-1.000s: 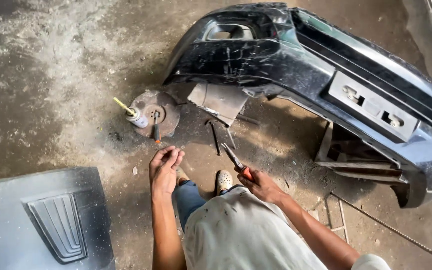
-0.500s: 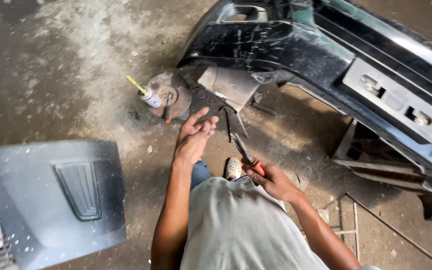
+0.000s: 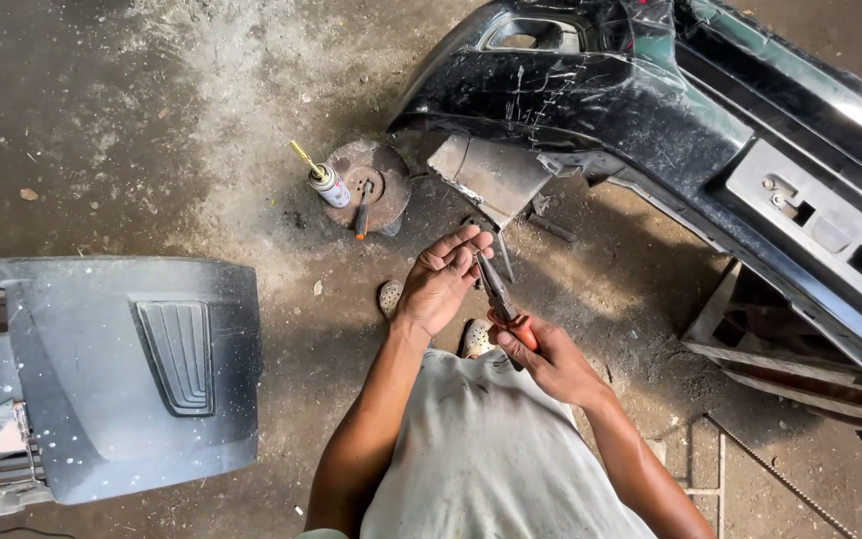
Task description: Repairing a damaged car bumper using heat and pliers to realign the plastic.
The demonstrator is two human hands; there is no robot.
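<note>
Now my left hand [image 3: 441, 284] has risen to pinch at the pliers [image 3: 499, 291]; right hand [image 3: 541, 361] clenches their handles.

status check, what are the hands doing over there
Right hand gripping orange-handled pliers. Left hand pinched at the pliers' tip. Black bumper ahead, nothing between it and the hands.

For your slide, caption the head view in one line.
Right hand holds pliers to left hand, beside a black bumper.
</note>
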